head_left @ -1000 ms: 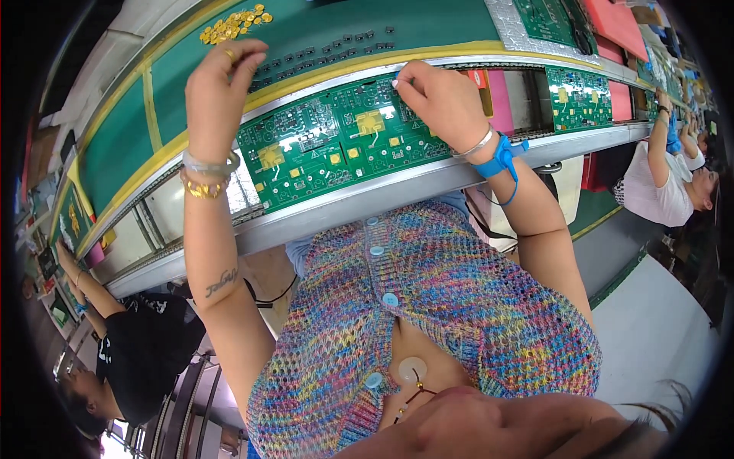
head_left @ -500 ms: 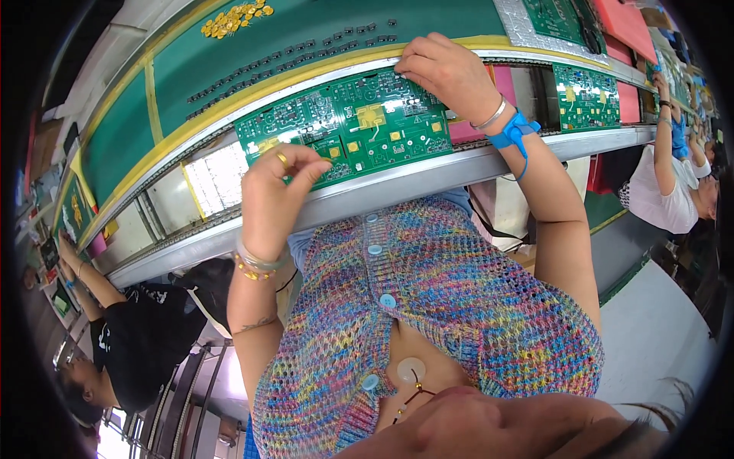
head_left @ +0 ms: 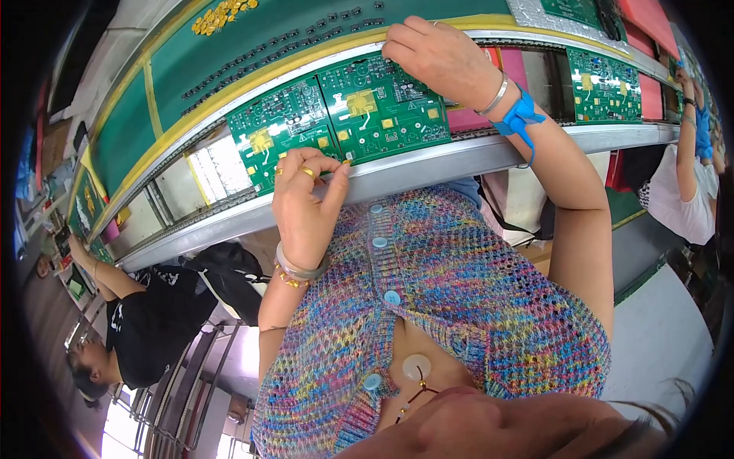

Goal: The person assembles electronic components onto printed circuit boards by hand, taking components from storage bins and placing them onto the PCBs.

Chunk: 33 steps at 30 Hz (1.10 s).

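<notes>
Two green circuit boards with yellow patches lie side by side on the rail track in front of me, the left board (head_left: pixel 283 115) and the right board (head_left: pixel 390 115). My left hand (head_left: pixel 310 183) is over the near edge where they meet. Its thumb and index finger pinch a small yellow part (head_left: pixel 346 161), mostly hidden by the fingertips. My right hand (head_left: pixel 443 65) rests at the far edge of the right board, its fingers bent and closed together. What they hold, if anything, is hidden.
Beyond the far rail, rows of small black components (head_left: pixel 283 52) and a pile of yellow disc components (head_left: pixel 223 17) lie on a green mat (head_left: pixel 118 145). Another circuit board (head_left: pixel 604 84) sits further right on the track. A metal near rail (head_left: pixel 428 162) runs before me. People work at both sides.
My left hand has moved right along the near edge of the boards, still pinching. The right hand has shifted slightly up and left. A dark gap between the two boards now shows plainly.
</notes>
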### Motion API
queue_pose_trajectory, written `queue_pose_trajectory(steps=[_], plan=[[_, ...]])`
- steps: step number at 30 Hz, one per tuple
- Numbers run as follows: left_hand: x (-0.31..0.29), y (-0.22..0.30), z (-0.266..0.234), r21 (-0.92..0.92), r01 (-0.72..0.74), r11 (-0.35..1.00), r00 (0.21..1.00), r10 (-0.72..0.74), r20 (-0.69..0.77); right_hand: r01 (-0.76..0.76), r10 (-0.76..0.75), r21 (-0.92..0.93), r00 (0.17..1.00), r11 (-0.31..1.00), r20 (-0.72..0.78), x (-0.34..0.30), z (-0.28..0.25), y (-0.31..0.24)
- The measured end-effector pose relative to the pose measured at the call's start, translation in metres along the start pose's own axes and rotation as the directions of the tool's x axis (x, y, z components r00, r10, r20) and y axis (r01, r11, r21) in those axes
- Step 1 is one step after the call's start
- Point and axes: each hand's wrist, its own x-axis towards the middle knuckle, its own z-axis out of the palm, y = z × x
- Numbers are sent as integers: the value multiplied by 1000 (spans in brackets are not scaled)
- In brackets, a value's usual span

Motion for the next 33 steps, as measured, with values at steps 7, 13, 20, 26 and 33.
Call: queue_pose_trajectory(steps=[7,13,20,26,33], plan=[[-3,2,12,20,42,999,997,-41,-67,-145,160,231,986,962,-46,6,-15,-5],[-1,4,18,137,-16,990,996,28,-83,-13,20,22,945,1000,-327,2,-4,2],[0,6,20,191,-23,981,997,37,-71,-5,31,92,959,996,-281,-2,-10,4],[-2,11,25,272,-55,961,992,84,-95,-19,45,90,953,996,-299,-4,-8,3],[-2,9,27,302,-30,953,991,67,-115,-185,261,371,951,910,-165,-2,-13,-3]])
